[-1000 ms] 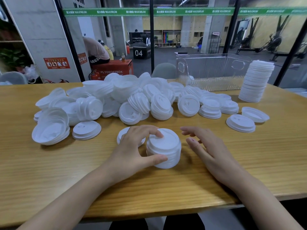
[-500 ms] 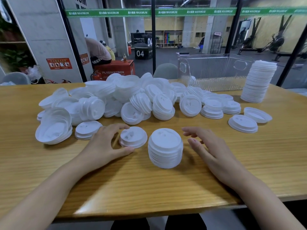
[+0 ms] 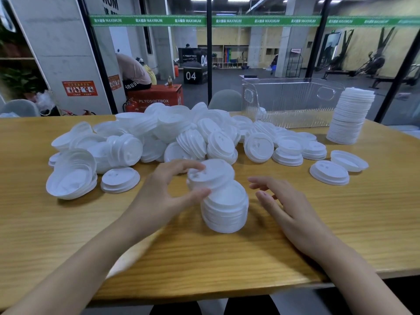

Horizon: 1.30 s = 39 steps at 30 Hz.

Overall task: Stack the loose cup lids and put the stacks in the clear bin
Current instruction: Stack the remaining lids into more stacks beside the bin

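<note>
My left hand [image 3: 168, 189] grips a small stack of white cup lids [image 3: 212, 175], tilted, just above and left of the short lid stack [image 3: 226, 210] standing in front of me on the table. My right hand [image 3: 286, 208] rests on the wood to the right of that stack, fingers relaxed and holding nothing. A big heap of loose white lids [image 3: 172, 135] lies across the middle of the table. The clear bin [image 3: 288, 103] stands at the back right.
A tall stack of lids [image 3: 351, 118] stands right of the bin. Single lids [image 3: 329, 172] and an upturned lid [image 3: 348, 157] lie at the right. Upturned lids [image 3: 72, 176] sit at the left. The table's front edge [image 3: 204, 294] is close to me.
My left hand took hold of the small lid pile left of the stack, lifted it and carried it right over the stack. My right hand stayed put.
</note>
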{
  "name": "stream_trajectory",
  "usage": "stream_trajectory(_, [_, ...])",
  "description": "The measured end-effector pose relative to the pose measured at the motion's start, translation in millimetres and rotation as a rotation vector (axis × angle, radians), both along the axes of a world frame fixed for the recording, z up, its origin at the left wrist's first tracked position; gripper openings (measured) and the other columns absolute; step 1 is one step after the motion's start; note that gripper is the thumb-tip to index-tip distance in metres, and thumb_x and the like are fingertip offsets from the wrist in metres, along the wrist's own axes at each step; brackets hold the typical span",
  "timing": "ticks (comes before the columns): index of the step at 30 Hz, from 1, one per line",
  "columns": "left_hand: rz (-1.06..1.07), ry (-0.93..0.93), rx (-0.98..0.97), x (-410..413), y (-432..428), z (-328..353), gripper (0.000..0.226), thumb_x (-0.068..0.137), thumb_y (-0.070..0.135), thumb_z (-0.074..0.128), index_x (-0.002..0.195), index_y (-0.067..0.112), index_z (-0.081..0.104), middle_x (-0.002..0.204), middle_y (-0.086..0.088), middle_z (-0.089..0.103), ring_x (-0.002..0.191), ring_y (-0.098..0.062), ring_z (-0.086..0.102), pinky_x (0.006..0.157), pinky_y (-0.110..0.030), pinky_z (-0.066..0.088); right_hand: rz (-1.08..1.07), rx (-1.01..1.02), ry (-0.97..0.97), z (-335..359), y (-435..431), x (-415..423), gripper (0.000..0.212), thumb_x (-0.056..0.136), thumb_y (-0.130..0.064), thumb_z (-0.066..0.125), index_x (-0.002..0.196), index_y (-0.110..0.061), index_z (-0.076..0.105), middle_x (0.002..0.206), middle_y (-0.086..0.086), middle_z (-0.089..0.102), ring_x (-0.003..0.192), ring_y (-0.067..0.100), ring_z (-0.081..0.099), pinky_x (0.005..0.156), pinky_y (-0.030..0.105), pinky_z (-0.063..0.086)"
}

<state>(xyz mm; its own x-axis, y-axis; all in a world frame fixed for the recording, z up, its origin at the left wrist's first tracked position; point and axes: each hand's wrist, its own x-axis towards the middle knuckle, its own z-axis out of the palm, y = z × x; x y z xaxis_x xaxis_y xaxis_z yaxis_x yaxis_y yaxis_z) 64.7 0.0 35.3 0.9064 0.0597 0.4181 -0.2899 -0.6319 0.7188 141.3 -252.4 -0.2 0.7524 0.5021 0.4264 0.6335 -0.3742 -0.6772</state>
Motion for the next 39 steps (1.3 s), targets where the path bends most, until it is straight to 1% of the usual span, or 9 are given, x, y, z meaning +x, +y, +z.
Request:
stream_trajectory(5, [-0.060, -0.028, 0.100, 6, -18, -7, 0.045, 0.066, 0.065, 0.064, 0.106, 0.045, 0.064, 0.119, 0.033, 0.057, 0.122, 0.002, 0.047, 0.102, -0.020, 0.032, 0.007, -0.005, -0.013, -2, 0, 1, 0.054, 0.092, -0.060, 0.035, 0.129, -0.030, 0.058, 0.115, -0.020, 0.061, 0.116, -0.001, 0.049, 0.086, 0.004, 0.036])
stream_trajectory(10, [-0.078, -0.051, 0.101, 7, -15, -13, 0.043, 0.067, 0.063, 0.067, 0.106, 0.045, 0.065, 0.121, 0.030, 0.058, 0.126, 0.000, 0.046, 0.102, -0.021, 0.031, 0.011, -0.012, -0.007, -2, -1, 2, 0.053, 0.092, -0.060, 0.034, 0.130, -0.032, 0.057, 0.116, -0.021, 0.060, 0.117, 0.000, 0.049, 0.087, 0.004, 0.034])
stream_trajectory(16, [-0.099, -0.080, 0.157, 8, -15, -17, 0.043, 0.070, 0.061, 0.069, 0.109, 0.043, 0.065, 0.123, 0.028, 0.058, 0.127, -0.003, 0.046, 0.107, -0.033, 0.036, 0.014, -0.023, -0.011, -2, -1, 3, 0.052, 0.091, -0.061, 0.034, 0.130, -0.033, 0.056, 0.115, -0.021, 0.060, 0.116, -0.002, 0.049, 0.087, 0.004, 0.035])
stream_trajectory(22, [-0.120, -0.078, 0.159, 8, -14, -20, 0.048, 0.071, 0.061, 0.068, 0.115, 0.043, 0.061, 0.126, 0.027, 0.056, 0.130, -0.004, 0.043, 0.108, -0.033, 0.034, 0.018, -0.044, -0.014, -2, -1, 3, 0.052, 0.090, -0.063, 0.035, 0.130, -0.035, 0.055, 0.114, -0.024, 0.059, 0.118, 0.000, 0.049, 0.090, 0.005, 0.033])
stream_trajectory(25, [-0.120, -0.072, 0.173, 8, -13, -20, 0.056, 0.070, 0.063, 0.067, 0.123, 0.048, 0.053, 0.131, 0.033, 0.048, 0.132, 0.002, 0.039, 0.109, -0.021, 0.028, 0.051, -0.082, 0.008, 0, -1, 0, 0.057, 0.084, -0.070, 0.044, 0.133, -0.041, 0.051, 0.116, -0.030, 0.057, 0.123, -0.001, 0.045, 0.094, 0.010, 0.034])
stream_trajectory(27, [-0.112, -0.057, 0.143, 9, -12, -19, 0.055, 0.072, 0.064, 0.063, 0.123, 0.050, 0.050, 0.130, 0.037, 0.045, 0.129, 0.006, 0.038, 0.105, -0.008, 0.025, 0.087, -0.145, 0.023, 2, 0, -1, 0.066, 0.075, -0.075, 0.054, 0.135, -0.049, 0.044, 0.120, -0.040, 0.049, 0.127, -0.003, 0.041, 0.098, 0.017, 0.036])
stream_trajectory(31, [-0.123, -0.026, 0.082, 9, -10, -21, 0.041, 0.083, 0.062, 0.048, 0.120, 0.046, 0.051, 0.127, 0.034, 0.050, 0.127, 0.003, 0.042, 0.101, -0.008, 0.027, 0.105, -0.262, -0.029, 3, 5, -3, 0.080, 0.064, -0.073, 0.067, 0.130, -0.069, 0.023, 0.119, -0.044, 0.045, 0.125, -0.005, 0.039, 0.106, 0.031, 0.037])
stream_trajectory(36, [-0.093, -0.009, 0.067, 11, -8, -23, 0.038, 0.083, 0.064, 0.047, 0.118, 0.050, 0.049, 0.123, 0.032, 0.053, 0.124, 0.003, 0.044, 0.104, -0.020, 0.033, 0.081, -0.347, -0.100, 5, 17, 7, 0.088, 0.073, -0.059, 0.074, 0.145, -0.046, 0.025, 0.118, -0.027, 0.051, 0.121, 0.006, 0.042, 0.104, 0.034, 0.035])
stream_trajectory(39, [-0.070, -0.002, 0.047, 14, -5, -26, 0.045, 0.080, 0.063, 0.052, 0.123, 0.048, 0.050, 0.124, 0.034, 0.050, 0.123, 0.004, 0.043, 0.106, -0.033, 0.040, 0.073, -0.379, -0.081, 8, 25, 18, 0.088, 0.077, -0.055, 0.075, 0.147, -0.044, 0.023, 0.118, -0.021, 0.055, 0.117, 0.008, 0.042, 0.103, 0.035, 0.034])
